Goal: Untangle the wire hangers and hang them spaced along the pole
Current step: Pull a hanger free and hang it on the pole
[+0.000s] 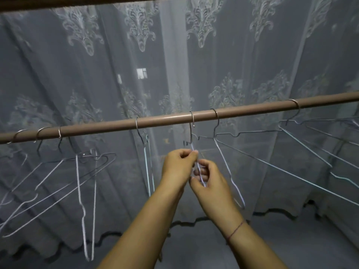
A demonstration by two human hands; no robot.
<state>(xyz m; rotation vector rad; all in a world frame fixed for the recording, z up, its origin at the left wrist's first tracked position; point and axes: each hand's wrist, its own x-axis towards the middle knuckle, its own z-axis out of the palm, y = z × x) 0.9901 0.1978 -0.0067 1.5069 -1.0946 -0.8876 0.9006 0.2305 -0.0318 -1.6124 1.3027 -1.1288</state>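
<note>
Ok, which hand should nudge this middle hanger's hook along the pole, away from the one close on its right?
Left, probably. The left hand pinches the middle hanger higher up, nearer its hook under the pole; the right hand holds the wire lower down. The wider gap lies on that side too.

Light: dim, cool, blue-grey; one small bright patch glows through the curtain (pixel 116 55) ahead of me.
Glare: pale sheen along the pole (pixel 167 119).
Shadows: soft, faint.
Blur: my fingers (pixel 202 172) and the left-hand hangers (pixel 79 181) are smeared.
Distortion: the pole bows; edges are stretched and dark.
</note>
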